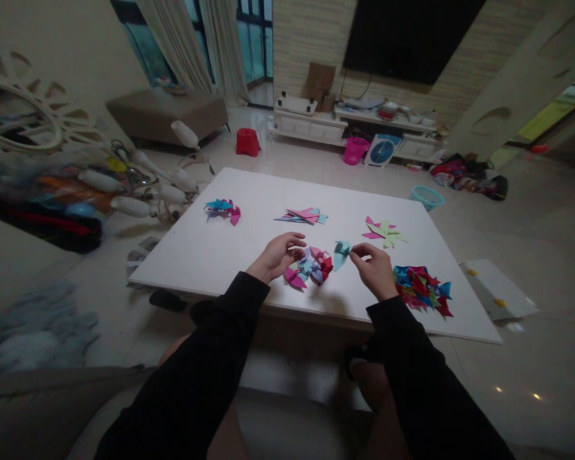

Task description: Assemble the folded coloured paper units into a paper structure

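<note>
My right hand [371, 263] pinches a pale teal paper crane [342, 254] between thumb and fingertips, just above the white table [249, 255]. My left hand [282, 253] is open with loosely curled fingers, and nothing shows in its grasp. Right beside its fingers lies a group of folded paper cranes [311, 268] in pink, red, lilac and pale blue; whether the fingertips touch it I cannot tell. To the right of my right wrist sits a denser pile of red, blue and green folded paper pieces [421, 287].
Toward the table's far side lie flat, pointed folded papers [301, 216], pink and green folded papers [383, 231], and blue and magenta cranes [223, 209]. Beyond stand a red stool [248, 142], a pink basket [355, 151] and a light-blue basin [427, 197]. A fallen-looking lamp [158, 185] is left.
</note>
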{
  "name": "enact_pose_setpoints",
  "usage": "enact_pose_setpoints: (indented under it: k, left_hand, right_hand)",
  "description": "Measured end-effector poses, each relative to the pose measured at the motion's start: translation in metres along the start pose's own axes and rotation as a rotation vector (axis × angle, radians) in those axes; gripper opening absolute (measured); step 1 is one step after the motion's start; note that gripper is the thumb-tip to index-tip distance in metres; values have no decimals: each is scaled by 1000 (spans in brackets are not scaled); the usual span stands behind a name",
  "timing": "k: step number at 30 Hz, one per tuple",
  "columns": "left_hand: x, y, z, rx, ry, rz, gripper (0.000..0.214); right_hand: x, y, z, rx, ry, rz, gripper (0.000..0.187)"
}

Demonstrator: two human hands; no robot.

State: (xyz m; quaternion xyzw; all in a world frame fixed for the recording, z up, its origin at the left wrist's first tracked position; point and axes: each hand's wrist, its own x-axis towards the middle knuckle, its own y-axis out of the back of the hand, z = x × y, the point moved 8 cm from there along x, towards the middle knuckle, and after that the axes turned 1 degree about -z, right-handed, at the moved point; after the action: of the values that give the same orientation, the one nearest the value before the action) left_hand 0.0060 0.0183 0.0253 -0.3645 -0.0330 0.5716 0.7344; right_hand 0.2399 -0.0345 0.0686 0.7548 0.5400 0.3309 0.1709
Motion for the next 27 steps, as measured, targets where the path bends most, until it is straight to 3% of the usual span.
enact_pose_setpoints:
  k: [6, 11, 19, 27]
  left_hand:
    - [-6, 6, 16, -82, -32, 56, 9]
    - [-12, 12, 28, -121, -70, 56, 10]
    - [-16, 27, 40, -130, -95, 44, 13]
    - [-21, 34, 52, -165, -124, 38, 12]
  right_hand:
    - [5, -15, 69, -506, -137, -228, 14]
    - [0, -44, 104, -588, -230, -361, 15]
    - [-6, -87, 109, -519, -222, -425, 12]
    - [-7, -89, 108, -514, -214, -466, 13]
